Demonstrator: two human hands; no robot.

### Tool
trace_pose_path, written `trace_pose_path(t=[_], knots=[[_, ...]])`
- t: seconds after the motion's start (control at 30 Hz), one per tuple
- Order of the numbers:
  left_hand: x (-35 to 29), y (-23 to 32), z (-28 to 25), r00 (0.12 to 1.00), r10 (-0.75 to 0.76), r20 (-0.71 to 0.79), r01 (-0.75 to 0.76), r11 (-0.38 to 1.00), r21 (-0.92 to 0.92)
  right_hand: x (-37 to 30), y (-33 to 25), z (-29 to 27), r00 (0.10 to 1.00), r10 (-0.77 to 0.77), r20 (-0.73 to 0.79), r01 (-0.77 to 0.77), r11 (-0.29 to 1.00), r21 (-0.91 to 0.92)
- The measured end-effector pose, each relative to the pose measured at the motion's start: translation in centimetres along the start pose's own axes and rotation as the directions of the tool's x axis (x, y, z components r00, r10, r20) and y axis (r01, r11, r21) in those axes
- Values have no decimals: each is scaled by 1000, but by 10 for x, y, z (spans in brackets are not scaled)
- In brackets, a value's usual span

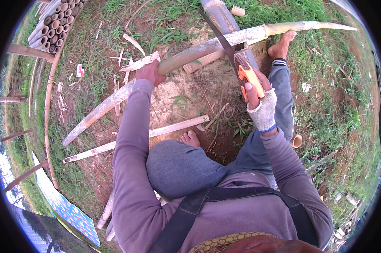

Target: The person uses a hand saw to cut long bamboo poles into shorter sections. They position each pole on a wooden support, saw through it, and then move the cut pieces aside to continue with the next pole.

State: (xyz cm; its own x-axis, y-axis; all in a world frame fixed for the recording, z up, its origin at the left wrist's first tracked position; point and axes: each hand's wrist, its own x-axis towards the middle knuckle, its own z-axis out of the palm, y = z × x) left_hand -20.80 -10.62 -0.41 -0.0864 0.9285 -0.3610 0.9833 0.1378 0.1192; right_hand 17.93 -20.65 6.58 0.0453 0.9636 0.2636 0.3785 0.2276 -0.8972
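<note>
A long bamboo pole (pixel 194 51) lies across the ground in front of me, resting over a thicker bamboo log (pixel 221 17). My left hand (pixel 150 73) is closed round the pole, left of the log. In my right hand (pixel 261 93), which wears a fingerless knit glove, is a handsaw (pixel 252 80) with an orange handle. Its dark blade (pixel 224 42) points up and to the left, and in this view crosses the pole near the log. Whether its teeth touch the pole I cannot tell. My bare right foot (pixel 281 45) is beside the pole's far right part.
Short cut bamboo pieces (pixel 237 11) lie about. A split pale bamboo length (pixel 169 130) is near my left foot (pixel 191 138). Sawdust (pixel 169 101) and slivers cover the soil. Stacked bamboo tubes (pixel 57 27) stand at the far left, behind a bamboo rail (pixel 50 92).
</note>
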Motion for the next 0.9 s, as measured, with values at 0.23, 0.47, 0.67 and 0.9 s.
trace_pose_path(t=[0.23, 0.47, 0.67, 0.9], knots=[[-1, 2, 1, 1000, -1, -21, 1, 1000, -4, -5, 3, 0, 995, -98, -16, 96, 989, -117], [0, 5, 1, 1000, -16, -12, 16, 1000, 14, -7, -2, 1, 995, -100, -9, 99, 989, -113], [-3, 4, 1, 999, -33, 8, 33, 999, 25, -75, -19, -44, 996, 57, 66, -52, 996, -78], [-6, 19, -5, 1000, -24, 1, 24, 999, 24, 33, 11, 16, 955, -294, 34, 289, 905, -312]])
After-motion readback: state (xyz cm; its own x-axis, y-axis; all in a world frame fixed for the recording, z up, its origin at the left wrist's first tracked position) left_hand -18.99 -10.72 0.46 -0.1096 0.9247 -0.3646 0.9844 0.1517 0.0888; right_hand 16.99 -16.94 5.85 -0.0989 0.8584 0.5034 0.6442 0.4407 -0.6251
